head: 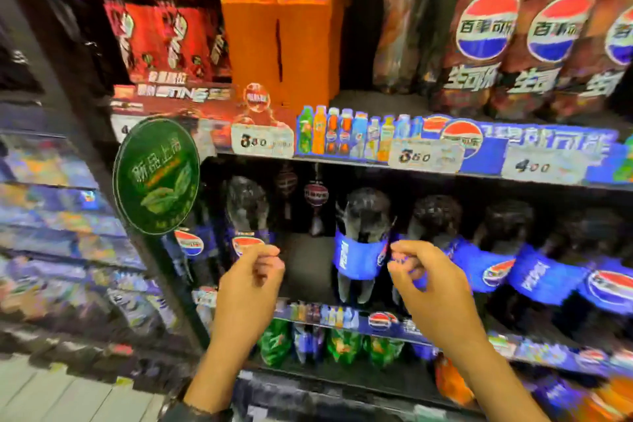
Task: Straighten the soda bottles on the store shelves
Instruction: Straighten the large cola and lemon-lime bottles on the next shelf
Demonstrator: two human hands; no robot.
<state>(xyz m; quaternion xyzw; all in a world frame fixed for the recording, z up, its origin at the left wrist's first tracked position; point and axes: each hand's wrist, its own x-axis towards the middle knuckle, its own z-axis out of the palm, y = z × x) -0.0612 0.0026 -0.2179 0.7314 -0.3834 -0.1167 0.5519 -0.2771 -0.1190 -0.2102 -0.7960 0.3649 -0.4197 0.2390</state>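
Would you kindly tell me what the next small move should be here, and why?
I would probably turn the cola bottle right of the gap with the right hand, which is nearest. Its blue label shows sideways lettering, while the bottle left of the gap faces its round logo forward. Blur hides whether that hand touches anything.

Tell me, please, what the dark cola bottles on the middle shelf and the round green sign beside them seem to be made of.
Cola bottles: probably clear glossy plastic, judging by pale glints on the dark shoulders; the blue label looks like thin printed film. Green sign: likely glossy printed card or plastic; blur leaves that open.
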